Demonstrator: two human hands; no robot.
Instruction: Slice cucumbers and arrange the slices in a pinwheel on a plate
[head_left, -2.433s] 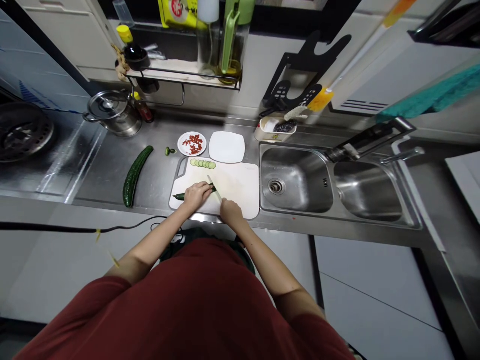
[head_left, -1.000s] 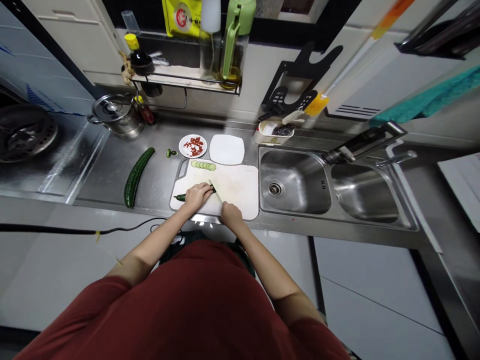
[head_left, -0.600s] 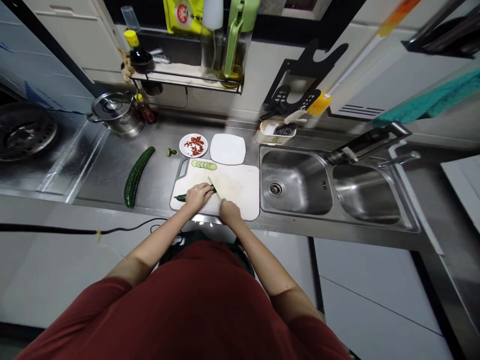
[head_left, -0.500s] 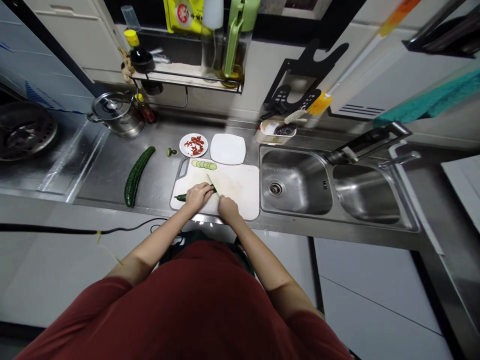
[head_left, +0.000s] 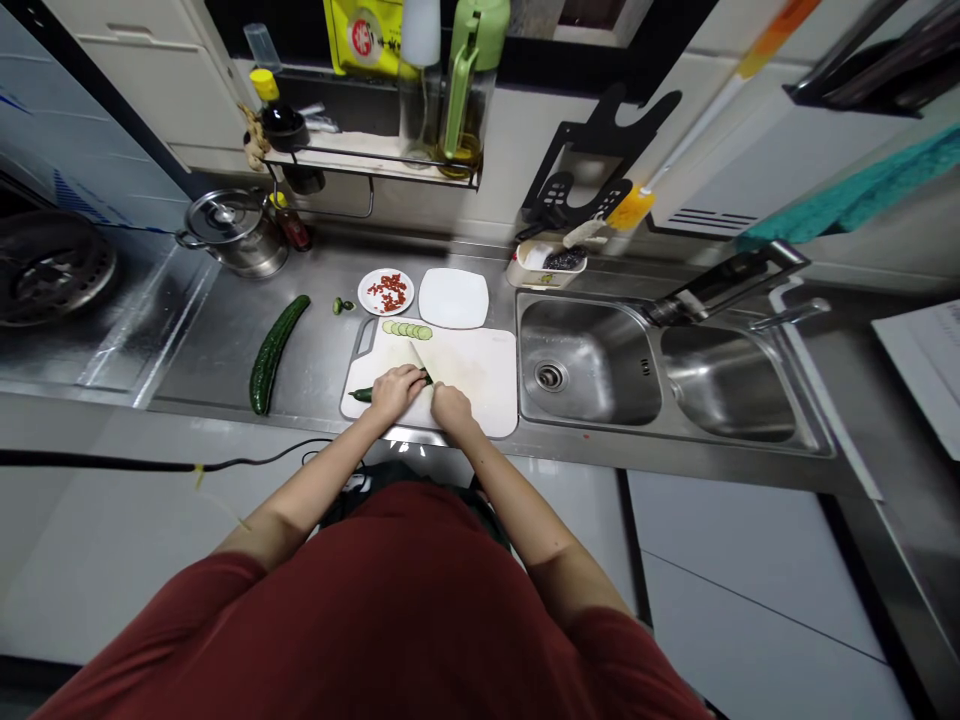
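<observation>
My left hand (head_left: 395, 392) is closed over a dark green cucumber (head_left: 361, 395) lying on the white cutting board (head_left: 480, 385); the hand covers its middle. In my right hand (head_left: 452, 409) is a knife (head_left: 417, 354), its handle hidden in my fist. The blade slants up and left, right against the cucumber's cut end. A row of overlapping cucumber slices (head_left: 407, 330) lies along the board's upper edge. Left of the board rests a whole cucumber (head_left: 276, 355), with small cucumber end pieces (head_left: 343, 305) near it.
Behind the board stand a plate of chopped red pieces (head_left: 385, 292) and a bare white plate (head_left: 453, 298). The steel sink (head_left: 589, 362) adjoins on the right. A lidded pot (head_left: 234, 232) is at the back left, under a shelf with bottles (head_left: 375, 162).
The knife and my right hand have shifted slightly left and up, and the blade's flat side shows more. My left hand stays on the cucumber. The view has turned slightly.
</observation>
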